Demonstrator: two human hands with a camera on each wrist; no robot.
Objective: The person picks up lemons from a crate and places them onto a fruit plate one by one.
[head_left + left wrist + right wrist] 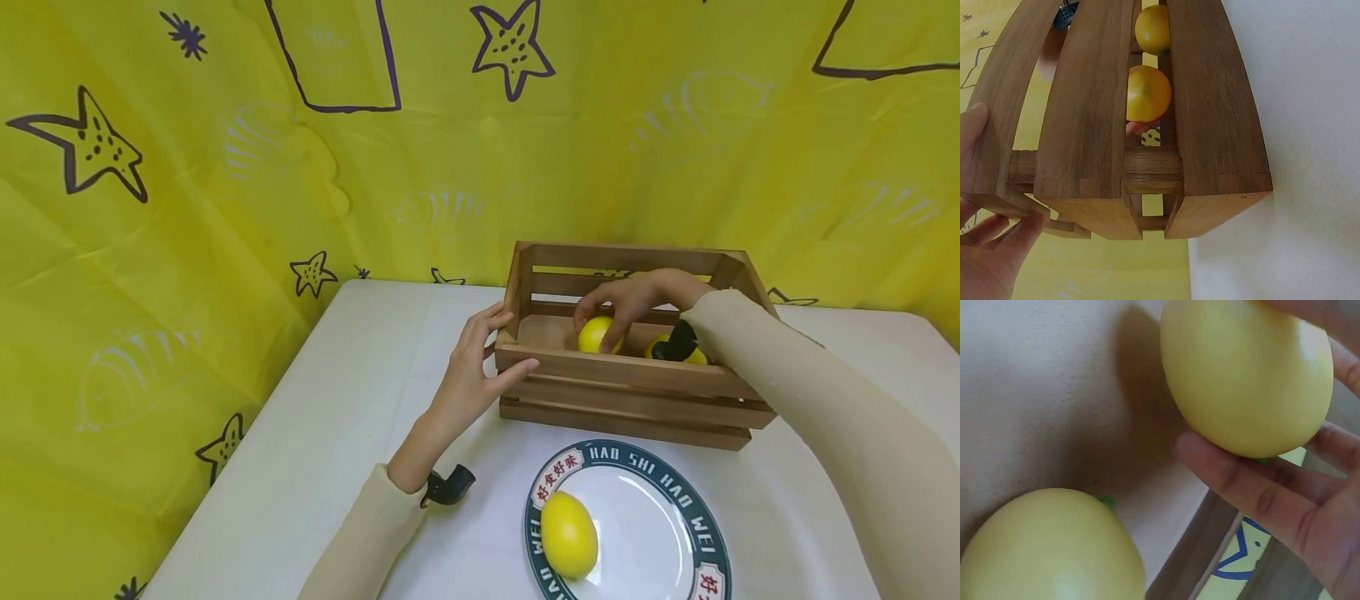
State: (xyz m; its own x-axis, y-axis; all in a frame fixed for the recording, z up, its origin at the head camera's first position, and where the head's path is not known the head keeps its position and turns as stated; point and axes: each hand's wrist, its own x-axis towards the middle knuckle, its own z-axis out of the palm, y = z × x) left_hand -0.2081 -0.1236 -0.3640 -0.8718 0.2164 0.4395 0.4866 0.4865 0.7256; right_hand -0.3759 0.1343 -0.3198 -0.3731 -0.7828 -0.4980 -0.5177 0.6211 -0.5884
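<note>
A slatted wooden crate (622, 375) stands on the white table. Inside it my right hand (630, 304) grips a yellow lemon (596, 333), seen close in the right wrist view as lemon (1247, 375) with fingers (1254, 487) curled round it. A second lemon (693, 354) lies in the crate beside it, also lemon (1047, 550). My left hand (480, 367) holds the crate's left front corner, thumb on the front slat; in the left wrist view the hand (985, 250) touches the crate (1097, 125). A third lemon (567, 533) lies on a plate (675, 533).
The white table (337, 433) is bordered by a yellow cloth with purple stars (225, 167) at the back and left. The plate with a dark lettered rim sits in front of the crate near the table's front edge.
</note>
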